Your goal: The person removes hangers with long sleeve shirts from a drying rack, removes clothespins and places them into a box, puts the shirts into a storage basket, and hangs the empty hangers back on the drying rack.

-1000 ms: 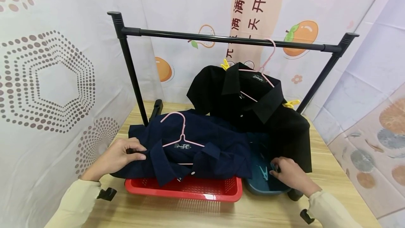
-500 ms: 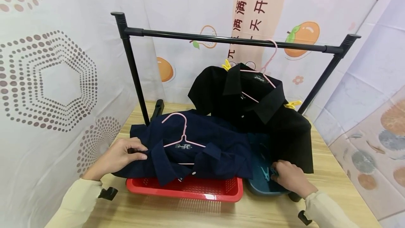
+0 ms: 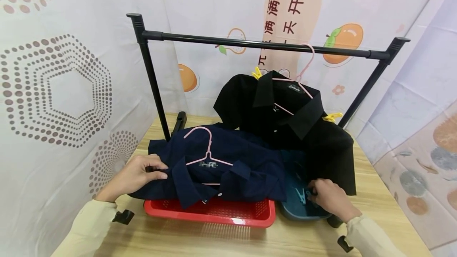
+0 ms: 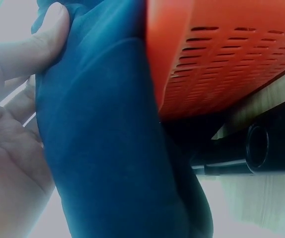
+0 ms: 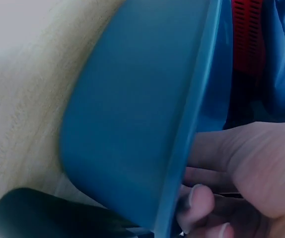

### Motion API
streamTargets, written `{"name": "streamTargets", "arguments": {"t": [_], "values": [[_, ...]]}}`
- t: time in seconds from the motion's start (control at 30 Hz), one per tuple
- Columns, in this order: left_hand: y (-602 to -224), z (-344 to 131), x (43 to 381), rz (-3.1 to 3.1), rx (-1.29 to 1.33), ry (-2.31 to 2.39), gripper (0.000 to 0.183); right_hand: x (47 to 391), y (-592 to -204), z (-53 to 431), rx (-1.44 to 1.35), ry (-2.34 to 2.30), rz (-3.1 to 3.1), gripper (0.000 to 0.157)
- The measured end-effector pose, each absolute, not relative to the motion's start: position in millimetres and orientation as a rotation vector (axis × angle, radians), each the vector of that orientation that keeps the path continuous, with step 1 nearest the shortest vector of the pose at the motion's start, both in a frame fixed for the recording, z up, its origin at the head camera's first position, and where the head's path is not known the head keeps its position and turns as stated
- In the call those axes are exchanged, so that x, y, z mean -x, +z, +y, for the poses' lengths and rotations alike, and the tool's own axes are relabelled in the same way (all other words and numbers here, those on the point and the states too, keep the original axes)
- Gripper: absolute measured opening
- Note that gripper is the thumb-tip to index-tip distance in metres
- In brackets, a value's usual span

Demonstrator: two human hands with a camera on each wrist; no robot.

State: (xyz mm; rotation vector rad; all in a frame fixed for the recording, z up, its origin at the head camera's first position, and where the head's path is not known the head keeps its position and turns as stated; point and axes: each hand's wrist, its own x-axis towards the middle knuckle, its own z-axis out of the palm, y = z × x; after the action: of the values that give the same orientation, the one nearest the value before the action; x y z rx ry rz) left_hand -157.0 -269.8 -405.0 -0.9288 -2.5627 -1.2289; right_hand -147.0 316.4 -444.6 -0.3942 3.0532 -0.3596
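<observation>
A navy collared shirt [image 3: 228,142] with a pink hanger [image 3: 208,154] in its neck lies over the red basket [image 3: 210,218]. My left hand [image 3: 137,175] pinches the shirt's shoulder on the left; in the left wrist view, the thumb [image 4: 53,22] presses on the cloth. On the right, my right hand [image 3: 330,197] reaches into the blue basin [image 3: 290,208]. Its curled fingers hold a blue clothespin [image 3: 310,194], mostly covered by the hand. Close beside it in the basin lies a lighter blue clothespin [image 3: 300,196]. The basin wall [image 5: 132,114] hides the fingertips in the right wrist view.
A black rack [image 3: 228,42] stands across the table behind the basket. From its rail hangs a black shirt [image 3: 285,118] on a pink hanger, with a yellow clothespin [image 3: 256,73] and another yellow clothespin [image 3: 332,117] at the shoulders. Its sleeve overhangs the basin.
My right hand shifts slightly within the basin, and the blue clothespin at its fingers turns and sits lower. My left hand keeps its pinch on the navy shirt. The head view drifts slightly.
</observation>
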Motion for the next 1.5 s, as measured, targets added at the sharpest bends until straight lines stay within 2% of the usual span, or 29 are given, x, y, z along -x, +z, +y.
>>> {"name": "streamTargets", "arguments": {"t": [0.47, 0.7, 1.17, 1.5], "values": [[-404, -270, 156, -2.563, 0.910, -1.220, 0.022, 143, -427, 293, 0.603, -0.434, 3.258, 0.010], [-402, -270, 155, -2.568, 0.909, -1.206, 0.021, 140, -418, 274, 0.823, -0.561, 3.360, 0.007], [-405, -271, 153, -2.507, 0.947, -1.201, 0.025, 147, -414, 242, 1.204, -0.924, 3.153, 0.019], [-404, -268, 152, -2.412, 0.993, -1.177, 0.027, 153, -418, 229, 1.448, -0.857, 3.162, 0.015]]}}
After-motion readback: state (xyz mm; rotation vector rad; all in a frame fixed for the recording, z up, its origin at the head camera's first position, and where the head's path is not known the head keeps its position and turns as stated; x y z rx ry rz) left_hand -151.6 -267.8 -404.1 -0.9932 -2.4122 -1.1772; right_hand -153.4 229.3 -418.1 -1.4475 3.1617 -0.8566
